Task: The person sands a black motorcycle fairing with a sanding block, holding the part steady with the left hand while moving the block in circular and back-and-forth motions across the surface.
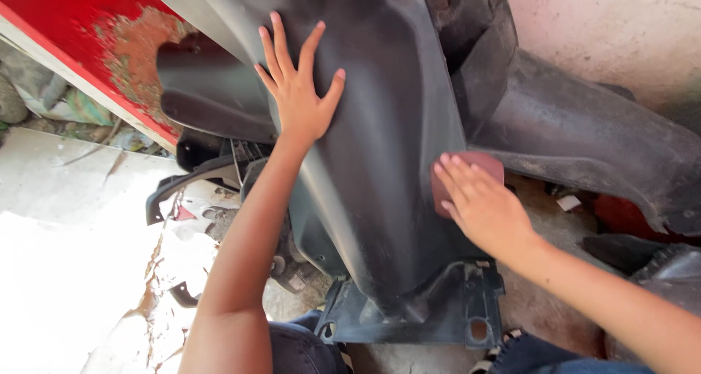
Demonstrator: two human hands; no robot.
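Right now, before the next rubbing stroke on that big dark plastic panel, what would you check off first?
1. Left hand braces the dark panel, palm flat, fingers spread: ok.
2. Right hand presses the reddish-brown abrasive sheet against the panel: ok.
3. Sheet flat, not folded: cannot tell, the hand covers most of it.
4. Panel's lower bracket steady near the knees: cannot tell.
5. Other dark panel clear of the stroke: ok.
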